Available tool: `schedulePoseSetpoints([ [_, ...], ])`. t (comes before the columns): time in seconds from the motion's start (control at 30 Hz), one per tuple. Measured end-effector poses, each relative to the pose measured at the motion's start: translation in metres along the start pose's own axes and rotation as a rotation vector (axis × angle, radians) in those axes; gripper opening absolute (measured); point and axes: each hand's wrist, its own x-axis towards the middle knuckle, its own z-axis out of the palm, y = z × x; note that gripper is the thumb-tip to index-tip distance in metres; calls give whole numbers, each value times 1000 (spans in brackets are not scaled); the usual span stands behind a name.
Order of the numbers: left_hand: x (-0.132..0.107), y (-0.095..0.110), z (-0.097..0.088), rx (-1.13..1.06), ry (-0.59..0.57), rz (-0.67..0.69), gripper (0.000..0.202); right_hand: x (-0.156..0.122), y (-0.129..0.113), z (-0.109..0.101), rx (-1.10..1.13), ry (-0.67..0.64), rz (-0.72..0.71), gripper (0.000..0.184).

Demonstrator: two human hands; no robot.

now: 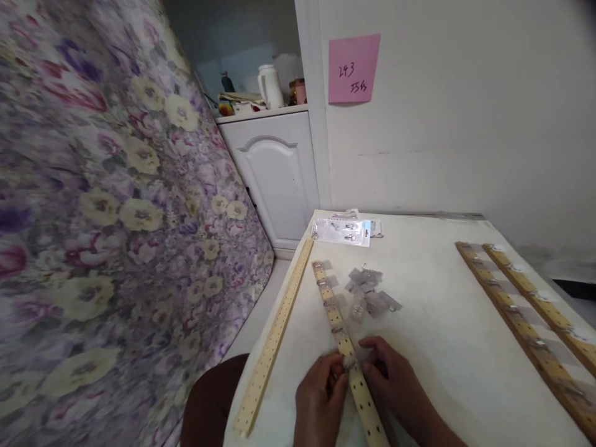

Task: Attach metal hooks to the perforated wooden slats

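Observation:
A pale perforated wooden strip [365,406] lies lengthwise before me, its far part carrying a row of small metal clips [336,329] with clear plastic pieces beside them. My left hand [321,397] is at the strip's left edge, thumb and forefinger pinched on a small metal clip [348,362] that they partly cover. On the opposite edge, my right hand [395,379] has its index finger and thumb apart, close to the same clip. Just beyond the right hand sits a loose pile of small clear plastic packets [367,292], some with metal parts showing.
Another perforated strip [274,338] lies along the left table edge. Two strips with clips, a nearer one [521,316] and an outer one [542,298], lie at right. Flat clear packaging [342,231] rests at the table's back. A floral curtain [139,217] hangs on the left.

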Motion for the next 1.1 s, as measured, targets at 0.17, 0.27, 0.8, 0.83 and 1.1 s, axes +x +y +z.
schedulePoseSetpoints([
  [0.17, 1, -2, 0, -8, 18, 15, 19, 0, 2, 1, -16, 7, 3, 26],
  [0.27, 1, -2, 0, -9, 15, 17, 19, -1, 1, 1, -23, 15, 0, 25],
  [0.8, -4, -3, -3, -74, 102, 60, 23, -3, -4, -1, -20, 10, 20, 25],
  [0.83, -4, -2, -4, -84, 108, 81, 22, -3, -4, 0, -20, 10, 17, 25],
  [1.1, -8, 0, -7, -97, 83, 193, 24, -4, 0, 1, 20, 21, 0, 24],
])
